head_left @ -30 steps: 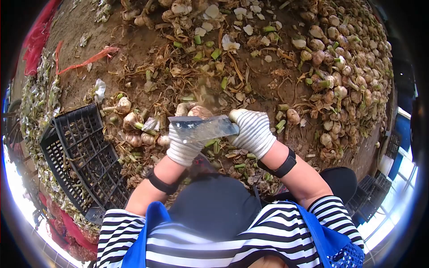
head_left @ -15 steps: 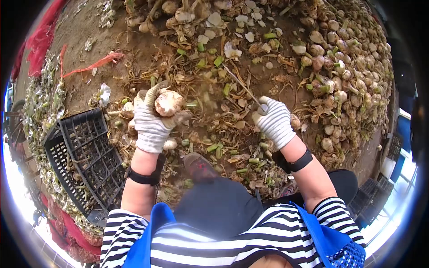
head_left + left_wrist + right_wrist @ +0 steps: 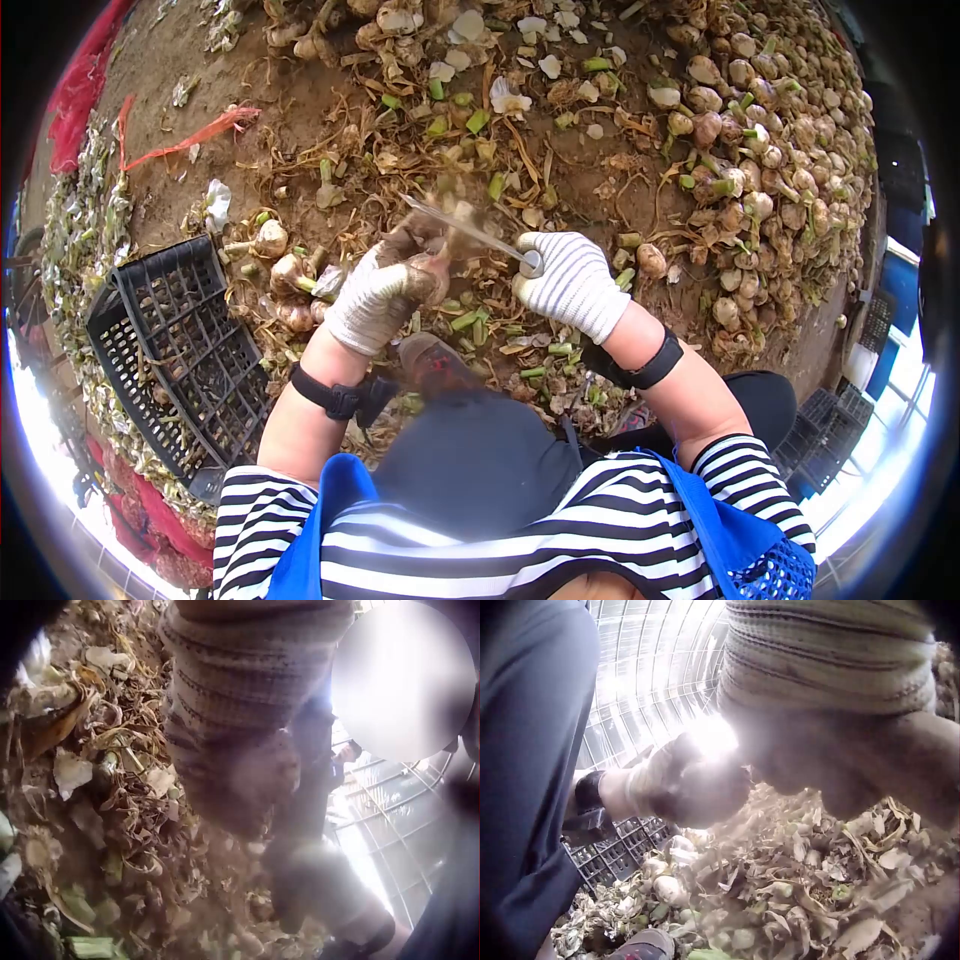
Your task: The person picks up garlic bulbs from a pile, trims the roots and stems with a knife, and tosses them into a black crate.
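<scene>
My gloved left hand (image 3: pixel 368 303) holds a garlic bulb (image 3: pixel 434 278) low over the litter, its fingers wrapped round the side. In white striped knit, my right hand (image 3: pixel 570 288) grips the handle of a knife (image 3: pixel 470 228). The blade points up and left, edge-on to the head camera, and overlaps the top of the bulb, where it looks blurred. In the left wrist view the left glove (image 3: pixel 240 697) fills the upper middle and the bulb is dim. The right wrist view has the right glove (image 3: pixel 825 667) close up, with the knife hidden.
Left of the hands a black plastic crate (image 3: pixel 190 350) leans on its side. Loose garlic bulbs (image 3: pixel 290 275) lie beside it. A large garlic heap (image 3: pixel 770 190) rises on the right. Dry leaves and cut stems (image 3: pixel 470 322) cover the ground, near a shoe (image 3: pixel 432 362).
Half a second ago the hands were apart, the bulb turned upward in the left hand. Since then both have come together, and the blade has swung left over the bulb.
</scene>
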### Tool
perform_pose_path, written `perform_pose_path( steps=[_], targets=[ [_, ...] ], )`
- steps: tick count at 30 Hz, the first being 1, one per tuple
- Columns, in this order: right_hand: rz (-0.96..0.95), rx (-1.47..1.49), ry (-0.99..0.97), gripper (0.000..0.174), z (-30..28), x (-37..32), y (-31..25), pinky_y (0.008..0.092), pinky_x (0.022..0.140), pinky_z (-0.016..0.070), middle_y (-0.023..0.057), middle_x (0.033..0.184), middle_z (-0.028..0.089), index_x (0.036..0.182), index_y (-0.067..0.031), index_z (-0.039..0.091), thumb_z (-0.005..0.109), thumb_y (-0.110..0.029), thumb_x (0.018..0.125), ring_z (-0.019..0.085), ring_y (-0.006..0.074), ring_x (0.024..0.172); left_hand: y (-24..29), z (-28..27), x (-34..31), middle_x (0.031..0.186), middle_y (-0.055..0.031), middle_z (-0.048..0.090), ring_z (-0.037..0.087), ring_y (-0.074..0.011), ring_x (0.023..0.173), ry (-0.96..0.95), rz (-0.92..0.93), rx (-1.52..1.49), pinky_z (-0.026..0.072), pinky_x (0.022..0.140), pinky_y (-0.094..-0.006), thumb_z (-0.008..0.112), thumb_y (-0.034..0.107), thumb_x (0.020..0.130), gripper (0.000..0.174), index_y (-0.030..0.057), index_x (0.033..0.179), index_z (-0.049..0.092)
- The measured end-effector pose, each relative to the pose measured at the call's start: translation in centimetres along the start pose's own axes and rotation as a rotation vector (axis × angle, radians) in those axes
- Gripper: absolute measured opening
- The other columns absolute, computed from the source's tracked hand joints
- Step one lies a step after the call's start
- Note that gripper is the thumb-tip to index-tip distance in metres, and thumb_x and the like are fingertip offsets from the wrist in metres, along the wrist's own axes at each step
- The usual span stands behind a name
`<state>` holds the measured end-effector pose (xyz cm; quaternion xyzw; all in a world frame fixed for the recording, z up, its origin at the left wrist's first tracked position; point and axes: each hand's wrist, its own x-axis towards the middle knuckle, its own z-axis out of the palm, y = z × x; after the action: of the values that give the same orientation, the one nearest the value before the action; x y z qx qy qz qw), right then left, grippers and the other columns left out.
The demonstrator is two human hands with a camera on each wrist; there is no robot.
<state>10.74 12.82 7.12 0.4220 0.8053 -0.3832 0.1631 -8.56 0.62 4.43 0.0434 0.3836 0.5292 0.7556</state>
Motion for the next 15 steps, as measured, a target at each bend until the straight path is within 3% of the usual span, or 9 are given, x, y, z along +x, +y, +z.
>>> perform_pose_path(
  steps=[3, 5, 7, 8, 9, 10, 11, 12, 15],
  targets=[
    [-0.1, 0.039, 0.113, 0.019, 0.9, 0.5, 0.6, 0.0382, 0.054, 0.0455, 0.0181, 0.062, 0.055, 0.079, -0.0068, 0.062, 0.056, -0.018, 0.065, 0.054, 0.0358, 0.058, 0.6, 2.7, 0.0, 0.097, -0.0074, 0.061, 0.059, -0.0133, 0.08, 0.083, -0.048, 0.068, 0.0473, 0.075, -0.0254, 0.065, 0.007, 0.07, 0.049, -0.0006, 0.115, 0.049],
    [-0.11, 0.033, 0.115, 0.018, 0.8, 0.5, 0.2, 0.0393, 0.055, 0.0455, 0.018, 0.062, 0.055, 0.079, -0.0069, 0.062, 0.055, -0.017, 0.065, 0.054, 0.036, 0.059, 0.0, 1.5, 0.2, 0.092, -0.0061, 0.062, 0.059, -0.0118, 0.075, 0.069, -0.112, 0.111, 0.0478, 0.072, -0.0251, 0.066, 0.007, 0.072, 0.043, -0.0012, 0.112, 0.053],
    [-0.115, -0.02, 0.073, 0.018, 0.7, 0.5, 0.1, 0.0404, 0.055, 0.0457, 0.0181, 0.062, 0.055, 0.079, -0.0065, 0.062, 0.054, -0.017, 0.066, 0.055, 0.0366, 0.06, -0.4, 1.9, 0.7, 0.086, -0.0048, 0.064, 0.06, -0.0108, 0.074, 0.153, -0.123, 0.311, 0.0486, 0.069, -0.0244, 0.066, 0.007, 0.074, 0.034, -0.0008, 0.105, 0.057],
    [-0.114, -0.021, 0.074, 0.018, 0.7, 0.5, 0.2, 0.0404, 0.055, 0.0457, 0.0181, 0.062, 0.055, 0.079, -0.0065, 0.062, 0.054, -0.017, 0.066, 0.055, 0.0366, 0.06, -1.0, 2.0, 0.8, 0.085, -0.0054, 0.064, 0.059, -0.01, 0.071, 0.313, -0.04, 0.304, 0.0489, 0.068, -0.0238, 0.066, 0.005, 0.076, 0.024, -0.0009, 0.099, 0.06],
    [-0.093, -0.034, 0.059, 0.019, 0.6, 0.3, 0.3, 0.0405, 0.055, 0.046, 0.0182, 0.062, 0.056, 0.08, -0.0064, 0.062, 0.053, -0.016, 0.067, 0.055, 0.0366, 0.06, -1.2, 2.1, 1.0, 0.085, -0.0054, 0.064, 0.059, -0.01, 0.071, 0.312, -0.04, 0.303, 0.0489, 0.068, -0.0238, 0.066, 0.005, 0.076, 0.024, -0.0009, 0.099, 0.06],
    [-0.072, -0.046, 0.045, 0.02, 0.5, 0.2, 0.4, 0.0407, 0.055, 0.0464, 0.0182, 0.062, 0.056, 0.081, -0.0063, 0.063, 0.052, -0.016, 0.067, 0.056, 0.0366, 0.06, -1.3, 2.1, 1.0, 0.084, -0.0056, 0.065, 0.059, -0.0099, 0.072, 0.374, 0.137, 0.489, 0.0493, 0.068, -0.0236, 0.067, 0.004, 0.076, 0.022, -0.0008, 0.097, 0.061],
    [0.012, -0.096, -0.138, 0.026, -0.5, 0.4, 0.3, 0.04, 0.061, 0.049, 0.0191, 0.069, 0.06, 0.087, -0.0058, 0.064, 0.052, -0.017, 0.068, 0.059, 0.0354, 0.067, -1.4, 2.1, 1.0, 0.083, -0.0057, 0.065, 0.059, -0.0097, 0.072, 0.432, 0.316, 0.675, 0.0496, 0.067, -0.0233, 0.067, 0.004, 0.077, 0.02, -0.0008, 0.095, 0.062],
    [0.087, -0.103, -0.168, 0.028, -0.6, 0.0, 0.7, 0.0399, 0.067, 0.0497, 0.021, 0.078, 0.061, 0.091, -0.005, 0.065, 0.052, -0.018, 0.069, 0.06, 0.0355, 0.075, -1.7, 1.4, 0.9, 0.084, -0.0058, 0.065, 0.06, -0.0096, 0.073, 0.512, 0.415, 0.75, 0.05, 0.068, -0.0236, 0.068, 0.004, 0.077, 0.017, -0.0004, 0.092, 0.062],
    [0.276, -0.244, -0.286, 0.032, 0.6, 0.0, 5.4, 0.039, 0.077, 0.0499, 0.0235, 0.093, 0.062, 0.096, -0.0045, 0.065, 0.053, -0.018, 0.07, 0.061, 0.036, 0.088, -0.4, -0.1, -0.2, 0.084, -0.007, 0.064, 0.06, -0.0114, 0.073, 0.528, 0.711, 0.542, 0.0509, 0.07, -0.0231, 0.068, 0.003, 0.078, 0.021, -0.0016, 0.096, 0.059]
  ],
)
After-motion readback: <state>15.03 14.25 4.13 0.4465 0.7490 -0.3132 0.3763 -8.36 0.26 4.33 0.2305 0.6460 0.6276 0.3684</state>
